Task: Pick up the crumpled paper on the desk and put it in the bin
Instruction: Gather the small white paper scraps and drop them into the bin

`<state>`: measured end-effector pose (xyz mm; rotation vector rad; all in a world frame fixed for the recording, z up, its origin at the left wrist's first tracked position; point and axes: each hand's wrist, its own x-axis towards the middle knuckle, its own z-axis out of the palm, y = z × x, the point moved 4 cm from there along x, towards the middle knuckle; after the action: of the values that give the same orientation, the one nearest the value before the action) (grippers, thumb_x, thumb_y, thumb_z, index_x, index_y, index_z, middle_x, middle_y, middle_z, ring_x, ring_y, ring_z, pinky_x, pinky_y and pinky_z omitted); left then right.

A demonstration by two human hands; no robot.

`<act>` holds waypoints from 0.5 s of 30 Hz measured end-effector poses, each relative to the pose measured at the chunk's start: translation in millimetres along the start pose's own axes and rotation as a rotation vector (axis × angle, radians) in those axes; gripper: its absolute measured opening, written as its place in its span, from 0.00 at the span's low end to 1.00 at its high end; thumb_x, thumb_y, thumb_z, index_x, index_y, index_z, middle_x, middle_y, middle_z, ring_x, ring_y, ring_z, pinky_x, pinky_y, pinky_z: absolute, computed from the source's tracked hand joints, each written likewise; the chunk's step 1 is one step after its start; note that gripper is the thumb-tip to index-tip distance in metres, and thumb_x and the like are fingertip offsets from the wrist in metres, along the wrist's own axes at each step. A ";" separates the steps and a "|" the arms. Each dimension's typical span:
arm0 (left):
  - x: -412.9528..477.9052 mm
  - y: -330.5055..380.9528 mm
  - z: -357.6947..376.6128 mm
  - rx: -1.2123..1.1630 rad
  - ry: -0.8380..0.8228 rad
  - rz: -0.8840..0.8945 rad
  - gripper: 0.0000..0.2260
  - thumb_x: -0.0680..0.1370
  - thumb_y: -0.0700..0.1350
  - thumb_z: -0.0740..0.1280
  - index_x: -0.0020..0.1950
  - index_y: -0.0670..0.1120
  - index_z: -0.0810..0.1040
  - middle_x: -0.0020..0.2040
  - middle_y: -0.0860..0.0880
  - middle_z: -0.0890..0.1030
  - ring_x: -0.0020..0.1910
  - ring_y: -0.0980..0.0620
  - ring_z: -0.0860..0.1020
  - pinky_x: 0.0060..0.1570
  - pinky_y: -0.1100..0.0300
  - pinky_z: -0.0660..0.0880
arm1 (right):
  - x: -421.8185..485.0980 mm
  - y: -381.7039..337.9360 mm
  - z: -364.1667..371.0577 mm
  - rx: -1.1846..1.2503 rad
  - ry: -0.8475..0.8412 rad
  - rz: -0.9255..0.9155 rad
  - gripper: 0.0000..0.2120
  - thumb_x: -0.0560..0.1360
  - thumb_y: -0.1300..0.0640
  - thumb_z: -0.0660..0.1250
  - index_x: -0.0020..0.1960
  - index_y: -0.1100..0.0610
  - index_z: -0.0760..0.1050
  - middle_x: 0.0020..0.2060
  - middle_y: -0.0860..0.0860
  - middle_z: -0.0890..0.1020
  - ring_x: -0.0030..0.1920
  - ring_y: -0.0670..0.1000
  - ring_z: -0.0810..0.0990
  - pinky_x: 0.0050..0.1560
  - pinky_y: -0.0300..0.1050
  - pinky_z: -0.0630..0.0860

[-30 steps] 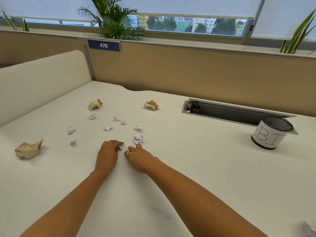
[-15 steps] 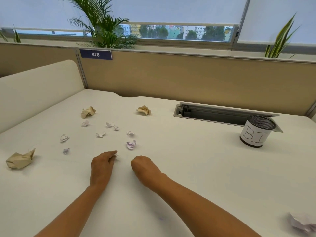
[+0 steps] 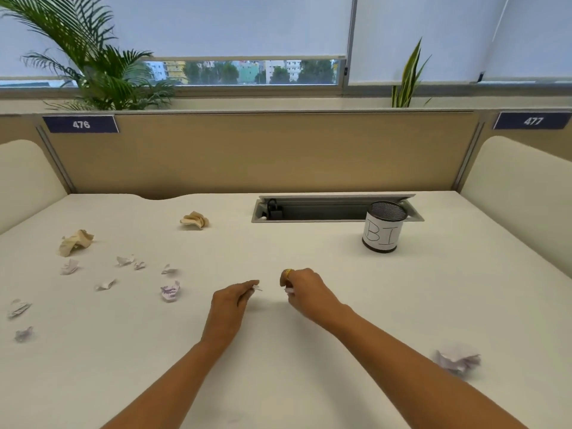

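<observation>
My left hand (image 3: 230,305) pinches a tiny white paper scrap (image 3: 256,287) at its fingertips, just above the desk. My right hand (image 3: 305,291), with a yellow ring, is curled shut around another small white scrap (image 3: 289,291), barely visible. The bin (image 3: 383,226), a mesh cup with a white label, stands at the back right, beyond my right hand. Several crumpled papers lie to the left: a purple-marked one (image 3: 170,291), small white ones (image 3: 124,260), and tan ones (image 3: 75,241) (image 3: 195,219). A bigger white crumple (image 3: 457,360) lies beside my right forearm.
An open cable tray (image 3: 309,209) is sunk into the white desk (image 3: 309,249) behind the bin. Tan partitions (image 3: 263,153) close the back, and cream side panels (image 3: 520,187) close the right and left. Plants stand on the sill.
Both hands have closed on small scraps and shifted right, toward the bin's side. The view has swung right, so the papers now lie further left.
</observation>
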<state>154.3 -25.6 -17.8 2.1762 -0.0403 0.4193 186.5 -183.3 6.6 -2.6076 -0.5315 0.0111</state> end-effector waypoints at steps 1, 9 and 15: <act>2.7 3.6 10.0 -0.033 -0.026 -0.015 0.09 0.76 0.35 0.65 0.54 0.40 0.81 0.48 0.51 0.82 0.45 0.69 0.77 0.46 0.85 0.67 | 1.0 11.7 -9.2 0.004 0.028 0.035 0.13 0.75 0.69 0.57 0.55 0.62 0.76 0.51 0.60 0.81 0.49 0.58 0.79 0.47 0.44 0.74; 24.4 18.2 60.5 -0.315 -0.048 -0.208 0.12 0.77 0.36 0.63 0.40 0.53 0.74 0.37 0.51 0.81 0.33 0.59 0.80 0.43 0.67 0.77 | 10.2 75.7 -80.3 -0.048 0.281 0.205 0.08 0.76 0.67 0.63 0.52 0.64 0.79 0.54 0.57 0.79 0.52 0.56 0.80 0.54 0.43 0.75; 37.9 15.5 73.4 -0.363 0.002 -0.284 0.11 0.77 0.37 0.62 0.38 0.51 0.73 0.37 0.49 0.81 0.37 0.54 0.81 0.46 0.62 0.75 | 26.8 112.6 -123.7 -0.021 0.552 0.245 0.08 0.74 0.70 0.62 0.46 0.67 0.79 0.49 0.62 0.77 0.48 0.60 0.78 0.49 0.49 0.74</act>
<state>208.0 -88.2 -33.9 1.7899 0.1798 0.2304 265.0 -320.5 67.4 -2.5224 -0.0162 -0.6149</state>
